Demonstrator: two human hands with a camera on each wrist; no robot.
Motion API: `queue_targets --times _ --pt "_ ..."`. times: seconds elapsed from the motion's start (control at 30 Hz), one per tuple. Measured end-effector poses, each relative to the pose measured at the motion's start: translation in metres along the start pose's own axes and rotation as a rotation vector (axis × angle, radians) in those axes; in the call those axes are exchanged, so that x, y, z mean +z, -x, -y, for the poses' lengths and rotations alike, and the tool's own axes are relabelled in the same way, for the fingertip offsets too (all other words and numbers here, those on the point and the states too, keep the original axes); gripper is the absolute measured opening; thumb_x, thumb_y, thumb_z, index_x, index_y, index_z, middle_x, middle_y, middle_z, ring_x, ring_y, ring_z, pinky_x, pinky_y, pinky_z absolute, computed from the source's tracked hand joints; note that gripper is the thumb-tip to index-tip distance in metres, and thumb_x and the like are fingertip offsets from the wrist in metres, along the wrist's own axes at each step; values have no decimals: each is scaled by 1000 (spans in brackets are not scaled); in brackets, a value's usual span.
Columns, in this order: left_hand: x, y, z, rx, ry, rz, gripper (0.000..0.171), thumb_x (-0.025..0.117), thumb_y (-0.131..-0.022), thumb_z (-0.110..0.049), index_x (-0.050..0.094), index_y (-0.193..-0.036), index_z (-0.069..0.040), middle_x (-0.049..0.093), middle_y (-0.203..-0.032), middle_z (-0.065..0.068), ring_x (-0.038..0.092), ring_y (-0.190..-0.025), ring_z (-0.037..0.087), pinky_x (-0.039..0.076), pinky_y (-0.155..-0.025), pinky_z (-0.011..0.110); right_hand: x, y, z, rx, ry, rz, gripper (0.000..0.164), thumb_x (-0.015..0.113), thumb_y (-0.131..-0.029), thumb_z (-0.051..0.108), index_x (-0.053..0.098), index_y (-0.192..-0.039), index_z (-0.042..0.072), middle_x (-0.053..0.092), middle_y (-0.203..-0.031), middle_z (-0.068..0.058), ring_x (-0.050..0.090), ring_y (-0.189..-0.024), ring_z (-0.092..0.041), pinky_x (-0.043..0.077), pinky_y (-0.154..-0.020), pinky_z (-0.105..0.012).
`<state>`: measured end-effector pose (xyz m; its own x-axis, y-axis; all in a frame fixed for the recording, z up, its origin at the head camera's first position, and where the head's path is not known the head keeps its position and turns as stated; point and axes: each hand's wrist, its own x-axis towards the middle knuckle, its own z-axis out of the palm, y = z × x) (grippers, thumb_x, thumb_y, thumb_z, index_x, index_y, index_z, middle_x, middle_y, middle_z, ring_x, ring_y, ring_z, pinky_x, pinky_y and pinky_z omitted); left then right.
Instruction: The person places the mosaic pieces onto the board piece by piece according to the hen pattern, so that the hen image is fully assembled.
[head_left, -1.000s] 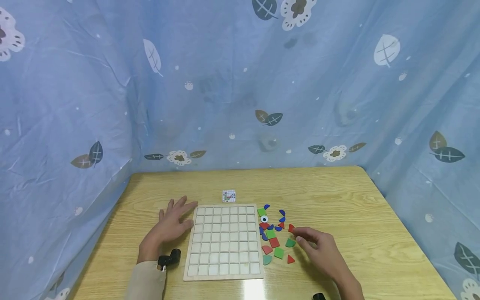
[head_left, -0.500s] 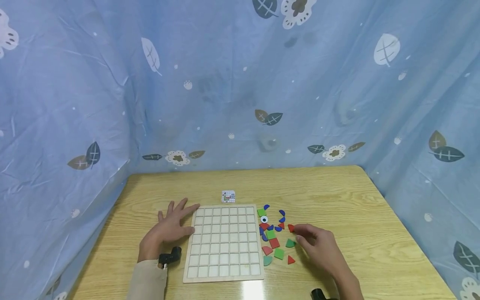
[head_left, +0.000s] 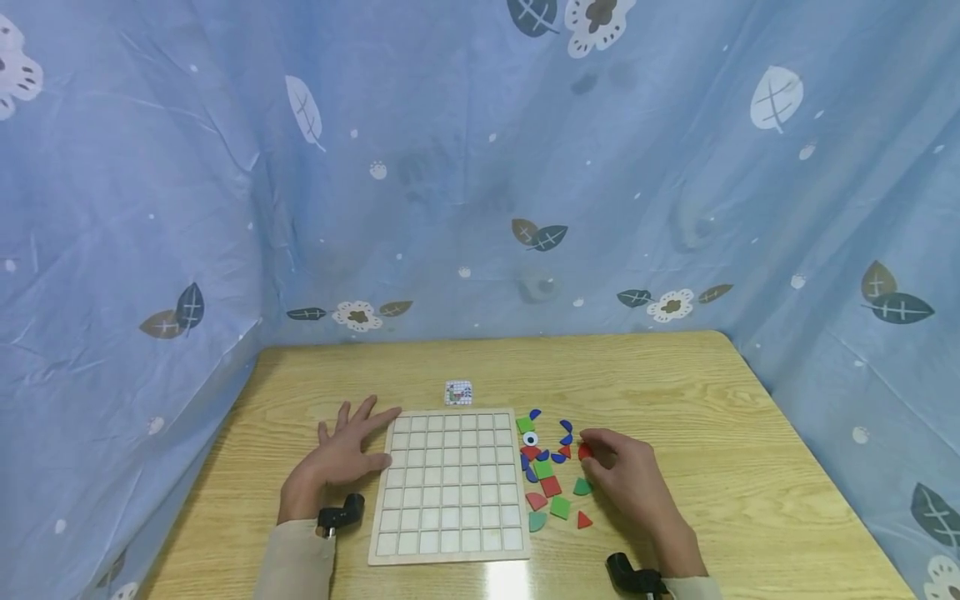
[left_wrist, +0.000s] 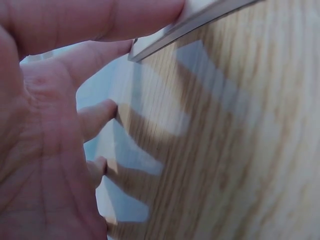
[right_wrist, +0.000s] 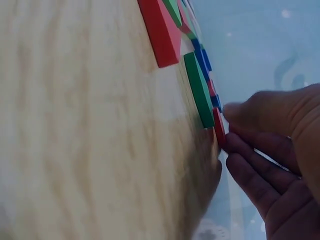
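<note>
My left hand [head_left: 341,450] lies spread at the left edge of the square wooden grid board [head_left: 374,500], thumb and index fingertip at its rim. In the left wrist view its fingers [left_wrist: 100,117] are stretched, with the board's corner [left_wrist: 150,45] by them. My right hand [head_left: 626,475] is right of the loose pieces, its thumb and index finger on either side of a red rounded piece [head_left: 584,451]. The right wrist view shows the thumb and fingertips at that red piece [right_wrist: 219,127], beside a green quarter-circle piece [right_wrist: 198,90].
Several flat pieces lie right of the board, among them a green square [head_left: 560,507], a red triangle [head_left: 584,520] and a white ring-like piece [head_left: 530,438]. A small picture card [head_left: 458,392] lies behind the board. A blue patterned curtain [head_left: 465,183] surrounds the table [head_left: 637,375].
My right hand has moved slightly forward and left, its thumb and index finger now around the red piece, which looks turned. My left hand has stayed at the board's edge.
</note>
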<state>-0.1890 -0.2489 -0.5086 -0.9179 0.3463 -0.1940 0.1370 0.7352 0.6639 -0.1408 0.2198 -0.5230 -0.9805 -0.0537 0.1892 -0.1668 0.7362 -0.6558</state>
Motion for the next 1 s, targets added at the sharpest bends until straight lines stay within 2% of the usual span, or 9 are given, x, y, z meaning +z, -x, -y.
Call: queue_targets --times 0.17,0.43,0.6,0.73,0.9,1.0 --pt "0 -1 0 -6 -7 -1 80 77 -97 -19 44 -169 -20 7 -183 26 -15 -163 63 -17 -113 92 2 -2 3 30 -30 33 38 86 -91 4 80 -128 8 82 -123 -6 77 -118 -27 61 -105 -52" --pt "0 -1 0 -1 -18 1 79 77 -97 -18 44 -169 -20 7 -182 27 -14 -162 64 -15 -113 93 0 -4 1 28 -10 46 38 84 -91 0 80 -128 8 82 -125 -8 77 -119 -28 61 -105 -52" --pt "0 1 1 -1 -4 1 79 77 -98 -18 44 -170 -19 6 -182 27 -15 -162 64 -17 -113 92 -3 -8 -3 -17 -65 122 45 81 -91 -4 78 -134 8 80 -131 -8 77 -124 -29 62 -105 -49" --pt "-1 2 1 0 -1 -1 79 77 -98 -19 44 -170 -20 6 -183 27 -16 -162 64 -19 -113 92 -4 -10 -6 -49 -31 178 44 80 -91 -3 80 -132 14 81 -129 -2 77 -123 -25 63 -104 -45" --pt "0 1 1 1 1 1 80 78 -97 -19 44 -169 -20 6 -182 27 -16 -162 64 -17 -113 92 -11 -8 -8 -82 20 180 40 82 -89 -4 82 -124 15 82 -123 1 78 -120 -26 63 -103 -49" --pt "0 0 1 1 -4 -2 80 78 -97 -19 44 -169 -20 7 -182 27 -16 -162 64 -17 -113 93 -15 -7 -7 -100 28 179 42 84 -89 -4 82 -126 14 82 -124 2 77 -122 -27 62 -105 -51"
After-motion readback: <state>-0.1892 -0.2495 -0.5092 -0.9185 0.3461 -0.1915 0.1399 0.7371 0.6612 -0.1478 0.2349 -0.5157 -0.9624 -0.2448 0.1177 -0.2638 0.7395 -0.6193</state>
